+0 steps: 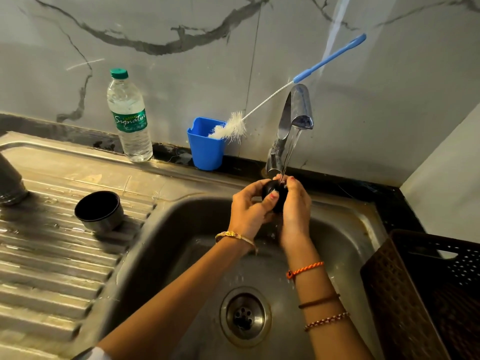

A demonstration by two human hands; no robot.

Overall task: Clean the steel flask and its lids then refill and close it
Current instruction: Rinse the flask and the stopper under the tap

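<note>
Black lid [270,189] mostly hidden, gripped by left hand [248,206] and right hand [294,203]; flask [9,178] cut off at left edge.

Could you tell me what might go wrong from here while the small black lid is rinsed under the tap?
The wet black lid, pinched between left hand and right hand, could slip from that grip into the sink toward the drain. Running water from the tap may splash onto the brown basket.
</note>
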